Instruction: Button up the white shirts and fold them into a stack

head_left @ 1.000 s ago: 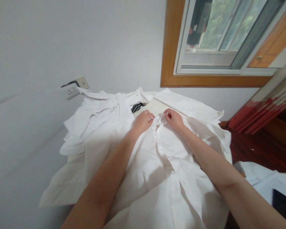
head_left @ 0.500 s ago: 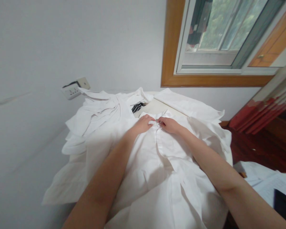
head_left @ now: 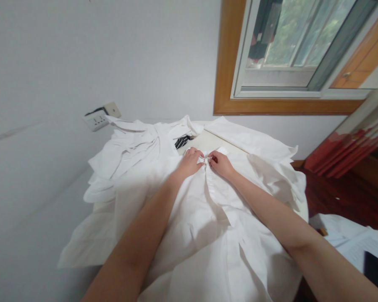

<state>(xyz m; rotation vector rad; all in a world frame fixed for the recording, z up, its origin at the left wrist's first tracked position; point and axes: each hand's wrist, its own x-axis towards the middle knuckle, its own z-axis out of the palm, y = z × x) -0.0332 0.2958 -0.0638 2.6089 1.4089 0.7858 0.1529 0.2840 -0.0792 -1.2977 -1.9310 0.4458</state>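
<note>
Left hand: the left hand lies on the upper part of the white shirt. Its fingers are bent and pinch the edge of the cloth at the opening of the front.
Right hand: the right hand is just beside the left one, the fingertips of both almost touching. It pinches the opposite edge of the same opening; the nails are painted red.
White shirt: it is spread under both hands and both forearms, with the front side up. The collar end is at the fingertips and the lower part comes toward the person. The front opening runs from between the hands down between the arms.
Counter: a small bare, cream part of the counter shows just beyond the fingertips.
Pile of white garments: the pile lies to the left of the left hand, crumpled, partly over the edge.
Striped cloth: a black and white striped cloth shows a little beyond the left hand, between the pile and the bare counter.
Folded white cloth: the folded white cloth lies beyond the right hand, near the wall.
Wall socket: the wall socket is on the wall, well to the left of the hands.
Window: the window with a wooden frame is above and to the right of the hands.
Red curtain: the red curtain hangs far to the right of the right hand.
</note>
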